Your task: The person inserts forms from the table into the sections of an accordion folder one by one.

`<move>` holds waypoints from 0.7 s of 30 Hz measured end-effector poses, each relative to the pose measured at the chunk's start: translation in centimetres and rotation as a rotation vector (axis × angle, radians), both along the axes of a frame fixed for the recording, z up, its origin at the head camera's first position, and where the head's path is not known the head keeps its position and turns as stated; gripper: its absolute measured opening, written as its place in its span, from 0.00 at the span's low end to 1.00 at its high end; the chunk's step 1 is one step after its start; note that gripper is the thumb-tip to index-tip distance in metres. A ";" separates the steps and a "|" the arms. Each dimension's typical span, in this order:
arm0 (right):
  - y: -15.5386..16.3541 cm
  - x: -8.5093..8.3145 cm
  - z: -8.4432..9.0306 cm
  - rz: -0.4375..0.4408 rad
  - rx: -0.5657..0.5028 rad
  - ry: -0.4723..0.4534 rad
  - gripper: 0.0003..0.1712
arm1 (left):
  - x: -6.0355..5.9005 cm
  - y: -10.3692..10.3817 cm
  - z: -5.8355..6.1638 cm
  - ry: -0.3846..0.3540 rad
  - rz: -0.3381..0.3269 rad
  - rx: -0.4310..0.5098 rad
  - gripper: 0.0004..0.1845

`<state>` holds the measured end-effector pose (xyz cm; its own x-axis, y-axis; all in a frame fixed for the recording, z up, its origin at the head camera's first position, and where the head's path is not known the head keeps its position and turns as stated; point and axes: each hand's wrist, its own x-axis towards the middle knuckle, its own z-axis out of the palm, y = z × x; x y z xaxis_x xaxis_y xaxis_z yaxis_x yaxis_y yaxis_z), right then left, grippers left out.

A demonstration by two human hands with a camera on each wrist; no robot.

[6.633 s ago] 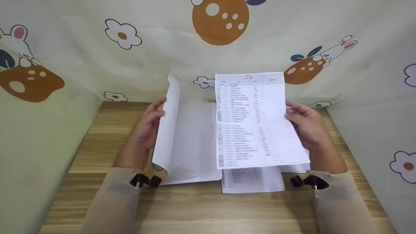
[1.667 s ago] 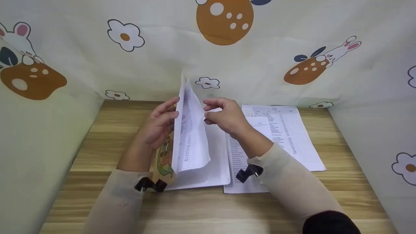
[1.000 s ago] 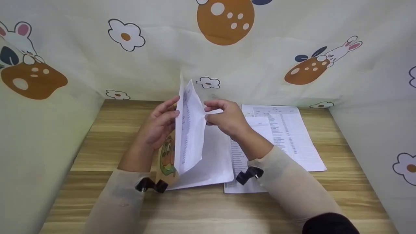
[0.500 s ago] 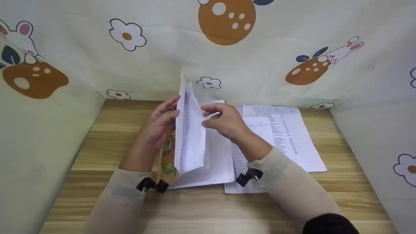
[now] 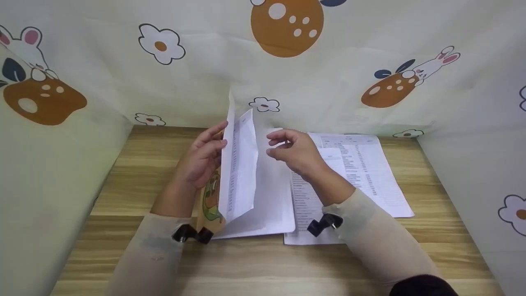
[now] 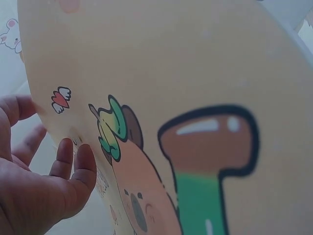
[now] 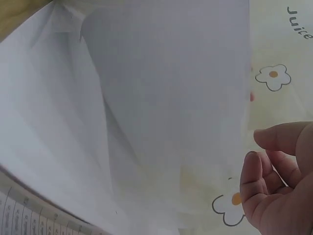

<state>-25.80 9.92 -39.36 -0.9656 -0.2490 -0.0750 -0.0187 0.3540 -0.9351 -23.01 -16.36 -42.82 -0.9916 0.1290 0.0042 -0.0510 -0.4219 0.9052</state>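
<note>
A folder with a tan cartoon cover (image 6: 107, 54) and white inner side (image 5: 275, 205) stands half opened on the table. My left hand (image 5: 199, 160) holds the upright cover by its outer edge; in the left wrist view its fingers lie against the cartoon side. Inside, a creased printed sheet (image 5: 244, 164) leans along the cover, its right edge free. Just right of that sheet is my right hand (image 5: 298, 154), fingers loosely curled with nothing between them. In the right wrist view my right hand (image 7: 276, 196) is apart from the white paper.
Several printed sheets (image 5: 378, 181) overlap on the wooden table (image 5: 263, 267) right of the folder, partly under my right forearm. A patterned cloth wall (image 5: 197, 82) rises behind the table, with more cloth on both sides.
Earlier, my right hand held a printed sheet out to the right; it then came inside the folder. My right hand has since let go of the sheet's edge and drawn slightly right.
</note>
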 end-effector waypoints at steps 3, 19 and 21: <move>1.4 -0.2 0.0 -0.018 -0.026 0.000 0.19 | -0.1 -0.1 0.0 -0.002 0.002 0.004 0.30; 10.3 -0.5 -2.9 -0.160 0.066 -0.058 0.21 | 0.1 0.1 0.2 -0.032 0.012 0.011 0.28; 11.3 -0.4 -3.4 -0.176 0.096 -0.080 0.22 | 0.1 0.1 0.1 -0.032 0.014 0.013 0.28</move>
<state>-26.21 21.25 -42.74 -0.9835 -0.0646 -0.1687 0.1247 0.4331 -0.8927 -22.93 -16.26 -42.72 -0.9930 0.1153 -0.0261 -0.0740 -0.4343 0.8977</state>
